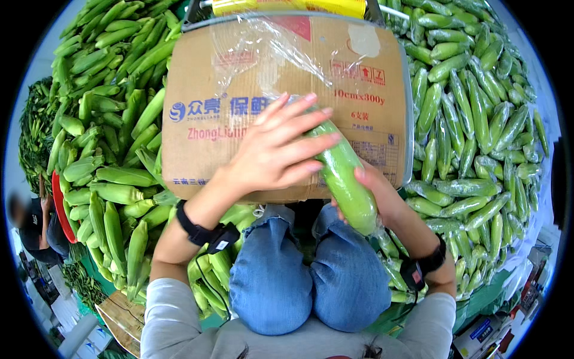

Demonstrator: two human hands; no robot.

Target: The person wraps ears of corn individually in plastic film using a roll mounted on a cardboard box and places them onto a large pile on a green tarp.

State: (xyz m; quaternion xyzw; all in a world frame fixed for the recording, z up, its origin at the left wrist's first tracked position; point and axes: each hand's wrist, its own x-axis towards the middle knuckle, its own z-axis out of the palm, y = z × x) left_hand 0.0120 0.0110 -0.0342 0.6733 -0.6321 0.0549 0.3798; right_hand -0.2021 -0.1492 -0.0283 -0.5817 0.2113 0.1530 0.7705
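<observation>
A green ear of corn in its husk (347, 179), wrapped in clear plastic film, lies at a slant above my knees. My right hand (381, 188) grips its near end, thumb on top and fingers partly hidden beneath. My left hand (282, 148) is laid across the far end with its fingers spread, somewhat blurred; it covers the tip. Beneath both hands is a printed cardboard sheet or box face (202, 157). Loose clear film (287, 54) is stretched over the cardboard's far half.
Unwrapped corn ears (121, 179) are heaped at left, film-wrapped ears (471, 112) at right. A yellow film box or roll (289, 6) sits beyond the cardboard. A person (38, 224) is at far left, near a red basin rim (63, 211). Both wrists carry cabled devices.
</observation>
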